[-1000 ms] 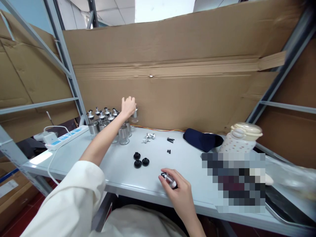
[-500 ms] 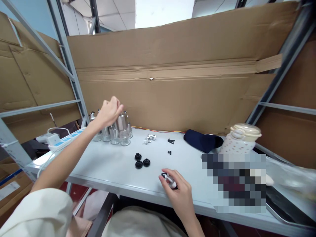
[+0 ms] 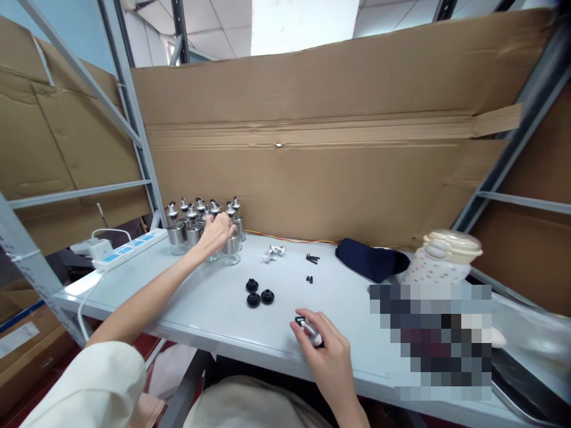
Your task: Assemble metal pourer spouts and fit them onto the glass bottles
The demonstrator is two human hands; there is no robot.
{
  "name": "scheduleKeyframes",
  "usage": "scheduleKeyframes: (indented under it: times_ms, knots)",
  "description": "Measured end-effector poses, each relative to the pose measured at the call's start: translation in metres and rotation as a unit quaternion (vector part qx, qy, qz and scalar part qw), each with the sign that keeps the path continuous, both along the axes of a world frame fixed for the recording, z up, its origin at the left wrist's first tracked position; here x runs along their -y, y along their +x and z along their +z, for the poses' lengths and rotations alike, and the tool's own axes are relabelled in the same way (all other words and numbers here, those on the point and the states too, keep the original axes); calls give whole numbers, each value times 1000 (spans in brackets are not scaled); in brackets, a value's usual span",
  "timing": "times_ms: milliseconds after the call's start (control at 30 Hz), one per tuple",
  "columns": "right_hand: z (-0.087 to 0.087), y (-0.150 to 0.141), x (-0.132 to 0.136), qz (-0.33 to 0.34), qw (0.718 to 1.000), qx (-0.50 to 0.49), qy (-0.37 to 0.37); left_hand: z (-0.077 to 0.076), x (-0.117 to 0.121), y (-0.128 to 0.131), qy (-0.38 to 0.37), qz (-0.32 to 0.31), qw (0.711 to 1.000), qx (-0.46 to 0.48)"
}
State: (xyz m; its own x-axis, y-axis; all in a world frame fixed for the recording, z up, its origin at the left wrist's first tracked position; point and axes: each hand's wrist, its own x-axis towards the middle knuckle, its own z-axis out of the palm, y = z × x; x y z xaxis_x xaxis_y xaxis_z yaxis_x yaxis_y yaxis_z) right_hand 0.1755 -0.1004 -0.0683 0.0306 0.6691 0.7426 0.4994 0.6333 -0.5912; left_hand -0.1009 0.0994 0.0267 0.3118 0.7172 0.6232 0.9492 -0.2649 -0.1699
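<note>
My left hand point(image 3: 217, 232) reaches in among the bottles at the back left, its fingers curled round the top of a glass bottle with a metal sleeve point(image 3: 231, 245). That bottle's neck is hidden by the fingers. Around it stand several similar sleeved bottles point(image 3: 177, 239), topped with silver pourers with black tips. Near the front edge, my right hand point(image 3: 328, 351) holds a silver pourer spout point(image 3: 313, 336) with a black tip between thumb and fingers. On the table between my hands lie three round black stoppers point(image 3: 253, 299).
Silver spout parts point(image 3: 273, 254), thin black pieces point(image 3: 313, 259) and small black caps point(image 3: 309, 279) lie mid-table. A dark blue cloth item point(image 3: 372, 260) and a dotted jug point(image 3: 439, 261) stand right, beside a blurred-out patch. A power strip point(image 3: 129, 248) lies left; cardboard point(image 3: 312, 178) walls the back.
My left hand has come down and slightly right from above the bottles to the top of a front one. The right hand keeps hold of the spout. The view has shifted slightly.
</note>
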Motion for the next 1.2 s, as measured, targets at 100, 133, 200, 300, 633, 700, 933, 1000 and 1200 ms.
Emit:
scheduleKeyframes:
  times_ms: [100, 133, 200, 300, 633, 700, 933, 1000, 1200]
  knots:
    - [-1, 0, -2, -2, 1000, 7, 4, -1, -6, 3, -5, 9, 1000, -6]
    - [-1, 0, -2, -3, 1000, 9, 6, 0, -6, 3, -5, 12, 1000, -7]
    - [0, 0, -2, -3, 1000, 15, 10, 6, -5, 2, -3, 17, 1000, -6]
    - [0, 0, -1, -5, 1000, 19, 14, 21, -1, -2, 5, 28, 1000, 10]
    - [-8, 3, -5, 3, 999, 37, 25, 92, -41, -18, -18, 125, 992, 24]
    - [-10, 4, -6, 1, 999, 42, 33, 91, -54, -14, -58, 143, 988, 2]
    - [-16, 7, -13, -8, 995, 69, 74, 81, -92, 6, -175, 222, 959, -19]
    - [-16, 8, -14, -4, 994, 67, 82, 80, -98, 8, -195, 236, 952, -10]
    - [-16, 2, -14, 2, 996, 30, 81, 78, -100, 9, -159, 232, 958, 48]
